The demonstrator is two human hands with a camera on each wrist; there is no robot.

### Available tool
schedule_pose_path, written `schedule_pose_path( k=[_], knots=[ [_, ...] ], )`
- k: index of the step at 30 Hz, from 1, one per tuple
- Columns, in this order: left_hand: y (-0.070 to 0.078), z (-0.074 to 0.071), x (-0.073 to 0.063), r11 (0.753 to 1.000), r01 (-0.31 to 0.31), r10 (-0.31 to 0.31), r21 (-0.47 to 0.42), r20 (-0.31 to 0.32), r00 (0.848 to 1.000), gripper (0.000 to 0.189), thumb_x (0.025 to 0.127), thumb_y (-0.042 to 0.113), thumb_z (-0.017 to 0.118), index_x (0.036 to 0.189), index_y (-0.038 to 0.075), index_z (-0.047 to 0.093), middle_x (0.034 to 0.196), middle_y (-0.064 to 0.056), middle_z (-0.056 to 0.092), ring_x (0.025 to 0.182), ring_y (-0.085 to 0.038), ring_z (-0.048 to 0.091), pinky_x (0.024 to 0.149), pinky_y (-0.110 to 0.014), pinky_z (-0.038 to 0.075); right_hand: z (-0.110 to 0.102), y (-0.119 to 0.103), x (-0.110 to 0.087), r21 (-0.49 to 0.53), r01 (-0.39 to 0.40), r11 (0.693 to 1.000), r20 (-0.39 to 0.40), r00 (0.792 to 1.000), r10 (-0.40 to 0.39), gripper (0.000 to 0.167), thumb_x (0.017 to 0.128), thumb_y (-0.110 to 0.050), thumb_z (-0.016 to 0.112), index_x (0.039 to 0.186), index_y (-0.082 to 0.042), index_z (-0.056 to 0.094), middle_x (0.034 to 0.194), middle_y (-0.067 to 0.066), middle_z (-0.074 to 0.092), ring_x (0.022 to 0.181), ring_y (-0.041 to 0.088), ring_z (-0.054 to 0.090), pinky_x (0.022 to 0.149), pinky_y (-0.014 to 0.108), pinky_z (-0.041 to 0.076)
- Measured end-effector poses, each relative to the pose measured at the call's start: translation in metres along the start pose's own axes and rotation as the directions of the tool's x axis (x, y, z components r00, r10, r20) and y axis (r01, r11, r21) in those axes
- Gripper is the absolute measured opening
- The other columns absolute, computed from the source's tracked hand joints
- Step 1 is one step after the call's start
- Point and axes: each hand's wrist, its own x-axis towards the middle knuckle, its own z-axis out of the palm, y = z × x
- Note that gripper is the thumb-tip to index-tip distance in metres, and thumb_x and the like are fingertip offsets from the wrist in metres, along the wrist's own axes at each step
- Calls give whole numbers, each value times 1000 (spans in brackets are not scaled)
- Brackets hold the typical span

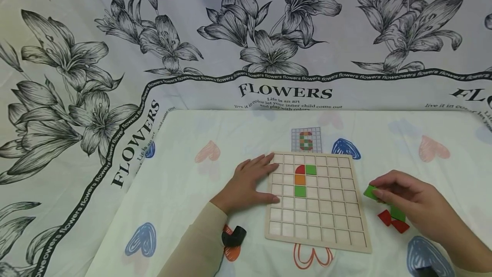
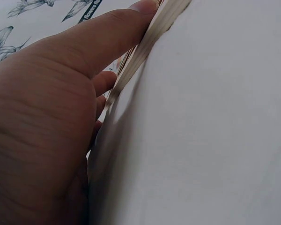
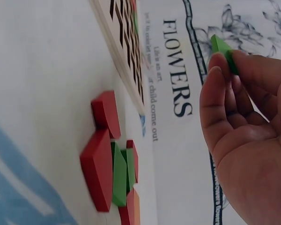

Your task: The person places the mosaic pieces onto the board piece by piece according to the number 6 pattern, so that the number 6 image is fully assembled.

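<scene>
The board holds four tiles, others remain loose, the right hand's fingers pinching a green tile, the left hand's spread.

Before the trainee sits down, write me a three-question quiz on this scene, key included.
1. What colour is the piece that the right hand pinches?
2. How many coloured pieces sit on the wooden board?
3. True or false: the left hand touches the board's right edge.

Key:
1. Green.
2. Four: one red piece, one orange piece and two green pieces.
3. False; it touches the left edge.
</scene>
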Motion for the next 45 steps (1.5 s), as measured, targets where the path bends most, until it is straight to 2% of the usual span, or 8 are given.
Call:
schedule_pose_path(
  k=[9,12,16,20,23,29,35,45],
  knots=[
    [-2,2,1,1000,8,-8,6,7,1000,96,90,71,79,169,31,44,178,17,17,162,-5,8,130,-47,9,14,-9,3,80,92,993,59,994,-97,36,92,23,71,116,-5,75,106,7,73,89,16,73,75,25,61],
    [-1,2,1,1000,10,-10,5,6,1000,96,90,71,78,169,31,44,178,18,17,162,-5,8,130,-47,9,19,-10,4,143,111,983,83,989,-124,38,93,24,68,117,-4,74,104,7,72,73,17,68,57,28,57],
    [-1,2,1,1000,11,-11,3,4,1000,96,90,71,78,169,31,44,178,18,17,162,-5,8,130,-47,8,26,-14,5,150,111,982,99,987,-127,37,96,21,68,118,-8,74,103,5,71,60,19,57,40,32,42],
    [-2,2,1,1000,7,-7,0,2,1000,96,90,71,78,169,31,44,178,18,17,163,-6,9,130,-48,8,32,-18,7,101,152,983,101,982,-162,40,93,21,72,115,-12,75,104,3,73,81,16,68,61,23,57],
    [-2,2,1,1000,4,-4,3,3,1000,96,90,72,77,169,31,43,178,18,17,163,-6,9,130,-49,8,37,-20,10,100,186,977,113,974,-197,42,91,21,74,116,-13,76,105,3,74,92,15,70,80,23,59],
    [-3,2,1,1000,8,-8,4,3,1000,96,90,72,77,169,32,43,178,19,16,162,-5,8,130,-47,8,48,-27,16,69,191,979,138,970,-199,39,93,14,78,112,-19,77,103,-2,73,90,15,68,81,22,58],
    [-3,3,1,1000,6,-6,-3,4,1000,95,90,72,77,169,31,43,178,18,17,162,-6,8,130,-49,8,58,-35,21,8,143,990,152,978,-143,35,94,5,82,109,-27,77,102,-9,72,87,13,67,79,23,59],
    [-3,3,1,1000,14,-14,10,5,1000,96,90,72,77,169,31,44,178,18,17,162,-6,9,130,-48,8,73,-43,33,20,155,988,175,972,-156,32,96,0,83,109,-29,78,104,-9,73,88,14,67,81,23,59]
  ],
)
